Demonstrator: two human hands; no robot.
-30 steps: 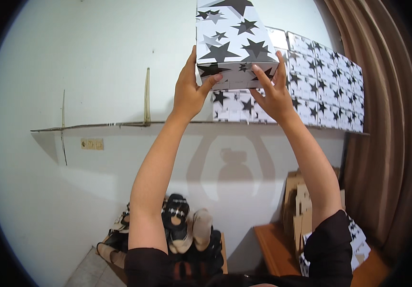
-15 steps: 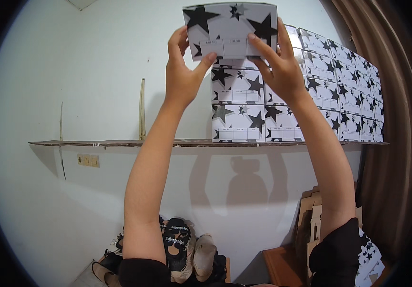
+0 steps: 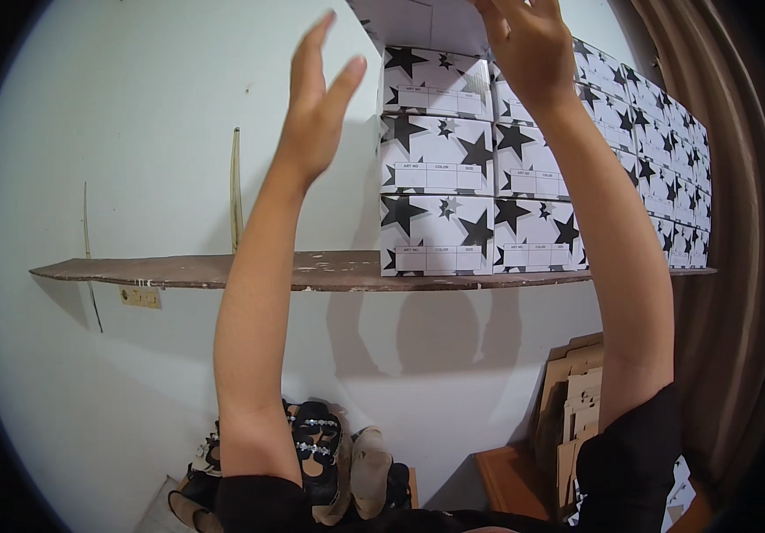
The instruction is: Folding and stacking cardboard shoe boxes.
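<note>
Above the shelf, right hand hides the cut-off box

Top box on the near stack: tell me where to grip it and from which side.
Grip the top box by its two short side walls, one hand on each, coming from the front. It sits on the stack, another stack beside it, so probably only the front overhang is free.

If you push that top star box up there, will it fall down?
Probably not easily. The top star box looks stiff and flat-bottomed, resting on a squared stack of boxes. It seems light, since only the right hand touches it. Pushed past the edge, it might tip.
</note>
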